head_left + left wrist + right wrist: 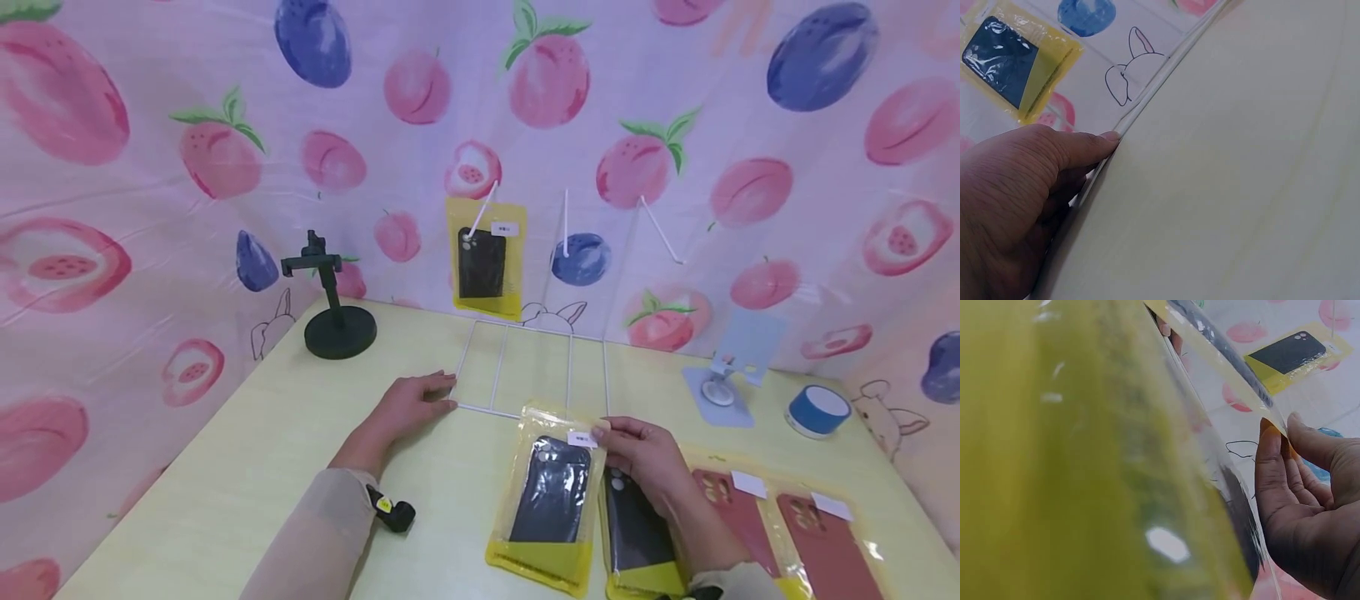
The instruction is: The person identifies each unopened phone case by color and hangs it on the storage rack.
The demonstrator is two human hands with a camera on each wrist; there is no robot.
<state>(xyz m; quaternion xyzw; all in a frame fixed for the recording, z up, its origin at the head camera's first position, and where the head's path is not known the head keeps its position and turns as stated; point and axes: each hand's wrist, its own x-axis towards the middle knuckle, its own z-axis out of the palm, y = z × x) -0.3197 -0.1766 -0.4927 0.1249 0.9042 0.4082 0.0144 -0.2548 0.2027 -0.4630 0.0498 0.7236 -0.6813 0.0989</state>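
Note:
My right hand (648, 458) pinches the upper right corner of a clear-and-yellow bag with a black phone case (551, 492) and a white label. In the right wrist view, thumb and fingertips (1295, 425) meet on the bag's edge. Below that hand lies a second bagged black phone case (637, 525), partly covered by the hand. My left hand (401, 412) holds the left front corner of a white wire display rack (493, 371), its thumb along the rod in the left wrist view. Another bagged black case (483, 267) hangs from the rack's left hook.
Two bagged red phone cases (738, 517) lie at the right front. A light blue phone stand (723, 392) and a blue-and-white round object (817, 411) stand behind them. At the back left is a black stand (340, 329). Fruit-printed cloth (420, 167) hangs behind the table.

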